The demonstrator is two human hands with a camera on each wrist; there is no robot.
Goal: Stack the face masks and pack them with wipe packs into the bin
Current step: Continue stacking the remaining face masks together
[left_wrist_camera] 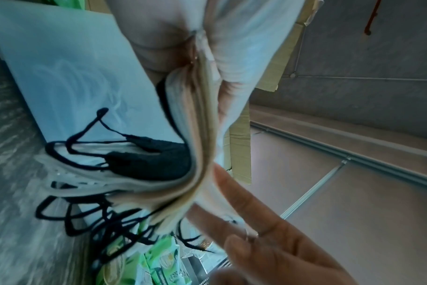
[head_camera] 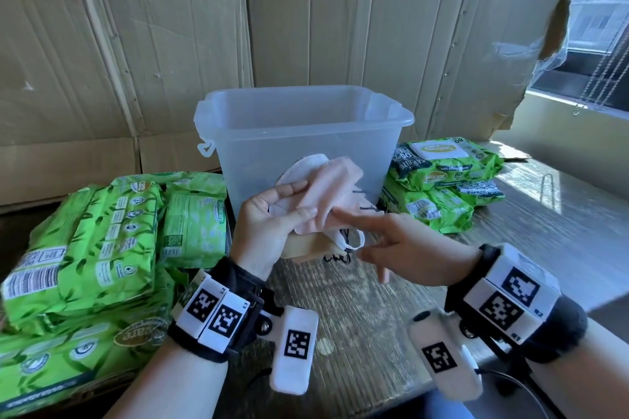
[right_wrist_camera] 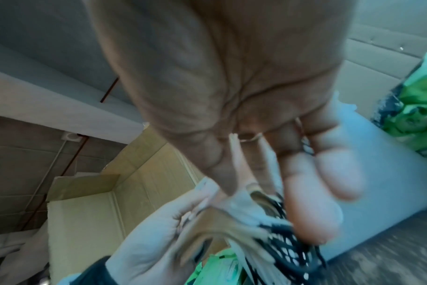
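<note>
Left hand (head_camera: 269, 231) clamped round the face masks (head_camera: 326, 201) just near of the bin (head_camera: 306, 133), right hand (head_camera: 405, 245) fingers straight against them, likely squaring the edges for packing

Flattened cardboard sheets (head_camera: 153, 27) stand upright as a backdrop behind the wood-grain surface (head_camera: 357, 299). At the far right a window (head_camera: 599, 3) shows a building outside, with a pale sill (head_camera: 561, 122) below it.
</note>
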